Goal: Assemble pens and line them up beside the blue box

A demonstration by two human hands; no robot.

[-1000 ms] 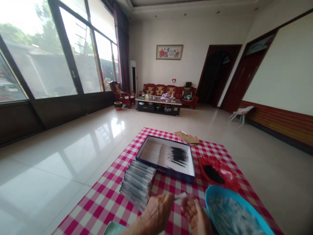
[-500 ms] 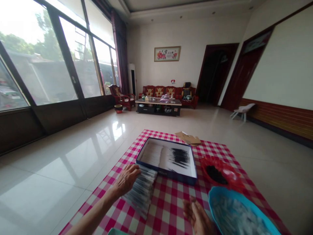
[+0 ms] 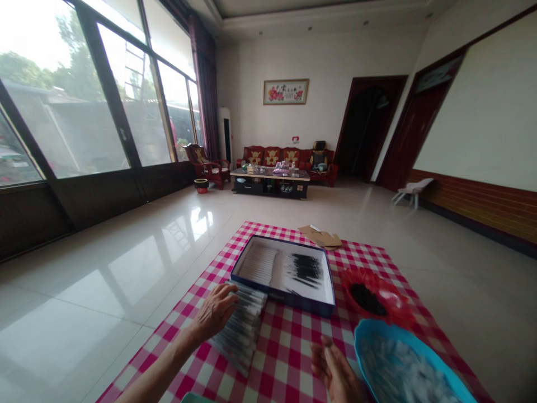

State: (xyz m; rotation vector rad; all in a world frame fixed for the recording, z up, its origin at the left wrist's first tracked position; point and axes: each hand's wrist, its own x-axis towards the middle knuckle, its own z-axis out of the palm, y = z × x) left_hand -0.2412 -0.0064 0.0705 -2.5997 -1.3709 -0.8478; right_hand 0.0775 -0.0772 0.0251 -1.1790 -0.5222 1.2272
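Note:
My left hand (image 3: 216, 310) lies over the upper left end of a row of clear, slim pen-like tubes (image 3: 241, 336), its fingers stretched out a little apart and touching them. Low in the view, my right hand (image 3: 335, 366) is closed, thumb against the curled fingers; whatever sits between them is too small to make out. Just right of it stands a blue basin (image 3: 361, 350) full of small whitish translucent pieces. Beyond the tubes is a shallow dark-blue box (image 3: 302, 302) with a white inside, holding pale tubes (image 3: 255, 263) at left and thin black sticks (image 3: 308, 268) at right.
A red scalloped dish (image 3: 396, 299) with small black pieces stands behind the basin. Folded brown cardboard (image 3: 321, 236) lies at the far edge of the checked tablecloth (image 3: 285, 347). A pale green rim (image 3: 195, 398) shows at the bottom. Farther off are a coffee table (image 3: 271, 174) and sofa.
The whole view has shifted slightly. Both hands stay in nearly the same places, the left over the tubes and the right beside the basin.

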